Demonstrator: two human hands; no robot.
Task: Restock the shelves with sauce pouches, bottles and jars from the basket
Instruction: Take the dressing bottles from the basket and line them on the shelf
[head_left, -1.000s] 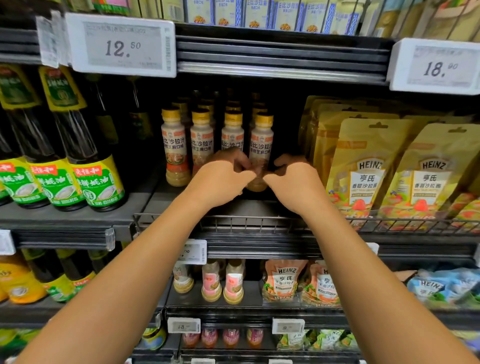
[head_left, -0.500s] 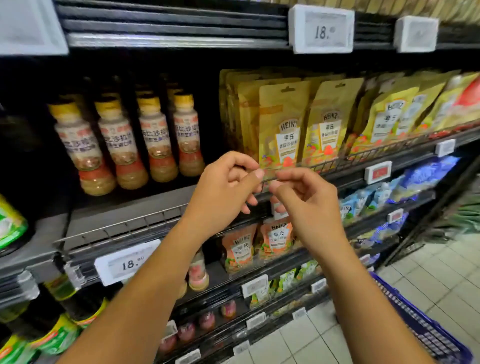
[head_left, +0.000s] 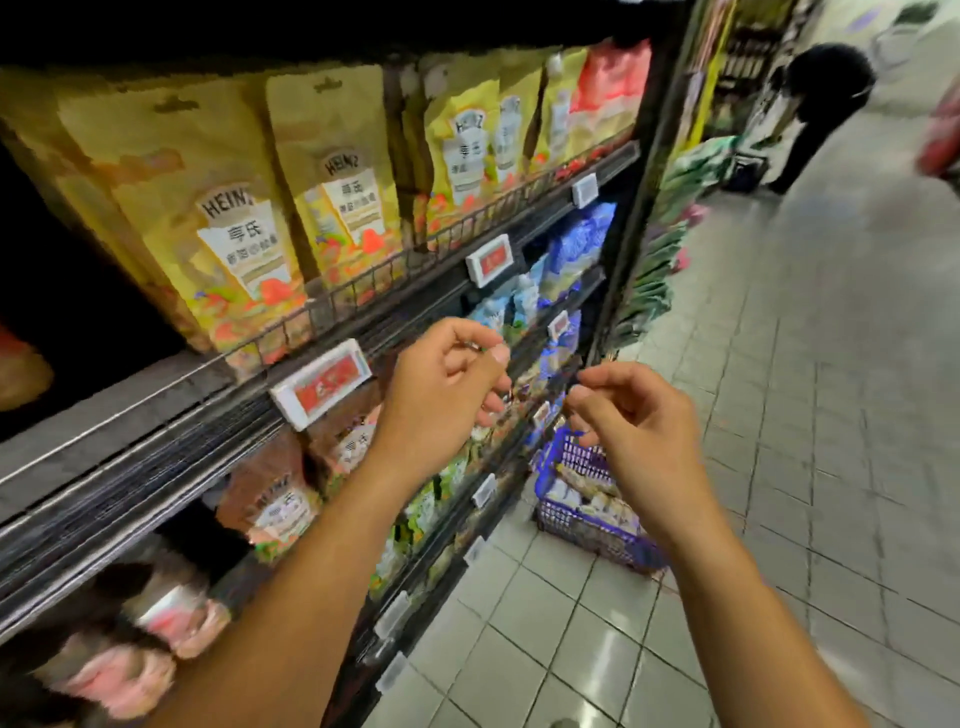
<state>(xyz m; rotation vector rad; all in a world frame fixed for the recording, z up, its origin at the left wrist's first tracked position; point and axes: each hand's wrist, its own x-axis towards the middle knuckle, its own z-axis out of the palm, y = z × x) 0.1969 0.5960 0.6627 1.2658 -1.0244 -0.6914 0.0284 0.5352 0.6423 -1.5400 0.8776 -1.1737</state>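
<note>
My left hand (head_left: 447, 395) and my right hand (head_left: 628, 421) hover side by side in front of the shelf edge, fingers loosely curled, and neither holds anything. Yellow Heinz sauce pouches (head_left: 234, 234) stand in rows behind a wire rail on the shelf at upper left. A blue plastic basket (head_left: 597, 535) with several packs in it sits on the floor against the shelf foot, partly hidden behind my right hand. Brown-red Heinz pouches (head_left: 275, 499) stand one shelf lower, under my left forearm.
Red price tags (head_left: 322, 384) clip to the shelf rails. Blue pouches (head_left: 576, 244) fill the right end of the middle shelves. Grey floor tiles (head_left: 779, 415) stretch down the aisle to the right. A person in dark clothes (head_left: 826, 104) bends over far down it.
My view has swung right, from the salad dressing bottles to the yellow pouches and the aisle. Both hands have drawn back from the bottles and moved slightly apart, and the basket has come into view.
</note>
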